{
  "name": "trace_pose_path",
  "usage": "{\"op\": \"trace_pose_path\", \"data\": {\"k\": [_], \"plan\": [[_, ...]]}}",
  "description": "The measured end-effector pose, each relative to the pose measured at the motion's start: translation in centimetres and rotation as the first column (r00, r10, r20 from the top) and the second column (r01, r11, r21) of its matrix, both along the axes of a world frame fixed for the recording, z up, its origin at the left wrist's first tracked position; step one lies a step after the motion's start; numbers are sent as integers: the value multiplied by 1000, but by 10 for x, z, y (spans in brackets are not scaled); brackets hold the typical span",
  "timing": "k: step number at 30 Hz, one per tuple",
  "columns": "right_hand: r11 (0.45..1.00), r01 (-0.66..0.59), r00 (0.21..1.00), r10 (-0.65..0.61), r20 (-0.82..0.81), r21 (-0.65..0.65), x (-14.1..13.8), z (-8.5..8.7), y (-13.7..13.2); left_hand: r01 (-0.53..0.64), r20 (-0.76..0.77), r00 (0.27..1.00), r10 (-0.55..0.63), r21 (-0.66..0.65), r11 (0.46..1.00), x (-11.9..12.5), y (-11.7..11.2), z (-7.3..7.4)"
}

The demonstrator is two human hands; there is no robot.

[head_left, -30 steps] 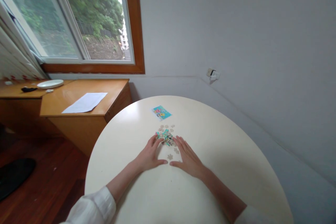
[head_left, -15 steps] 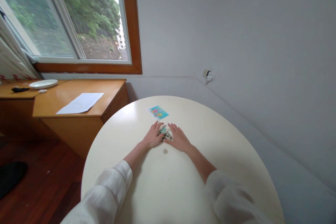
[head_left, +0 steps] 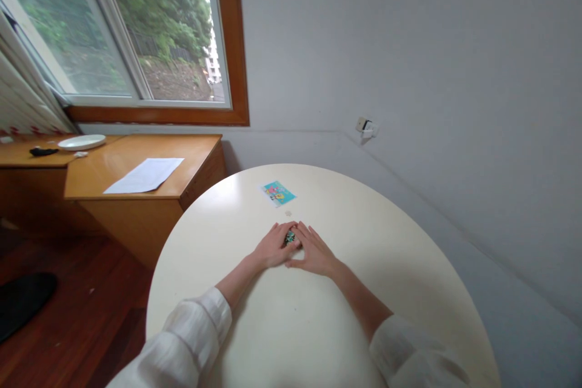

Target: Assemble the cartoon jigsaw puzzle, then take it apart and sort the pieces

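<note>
Puzzle pieces [head_left: 290,236] sit in small heap near middle of round worktop [head_left: 409,267]. Left hand [head_left: 274,247] and right hand [head_left: 314,253] cup heap from both sides, so pieces bunch together. Grip open, fingers flat, nothing pinched. Loose piece [head_left: 287,213] and picture card [head_left: 278,193] lie just beyond.

The heap of puzzle pieces [head_left: 290,236] is nearly all hidden btw. the left hand [head_left: 275,247] and the right hand [head_left: 313,250], both laid flat over it. Only a small coloured bit shows, so the no. of pieces cannot be told. The card [head_left: 278,193] beyond has a print too small to read. The black thing [head_left: 43,151] by the plate [head_left: 82,142] is too small to name. The window [head_left: 113,30], the far desk [head_left: 18,160] and the dark shape [head_left: 22,303] on the floor are cut by the left edge. The left sleeve [head_left: 182,345] and the right sleeve [head_left: 413,354] are cut by the bottom edge.
</note>
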State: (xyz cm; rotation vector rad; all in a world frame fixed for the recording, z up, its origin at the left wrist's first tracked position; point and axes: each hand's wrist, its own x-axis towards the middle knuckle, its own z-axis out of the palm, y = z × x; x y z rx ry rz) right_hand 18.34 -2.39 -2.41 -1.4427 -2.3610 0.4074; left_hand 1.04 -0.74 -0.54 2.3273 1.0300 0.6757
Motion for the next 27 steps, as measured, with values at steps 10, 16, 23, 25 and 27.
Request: {"op": "trace_pose_path", "data": {"k": [10,16,23,25,27], "plan": [[985,135,990,-130,-51,109,-5,-7,12,-205,64,977,201,51,978,27,7,-7],[928,343,883,-265,-388,146,1,-5,7,-328,211,921,328,-36,944,23,17,-13],[850,526,645,-418,-640,-26,10,-7,15,-228,-35,973,228,-20,973,28,33,-4],[847,530,620,-423,-661,-46,10,-6,15,-194,-28,981,193,-46,980,29,33,-3],[843,535,610,-429,-666,-53,10,-5,15,-169,34,985,171,-58,984,28,30,-4]]}}
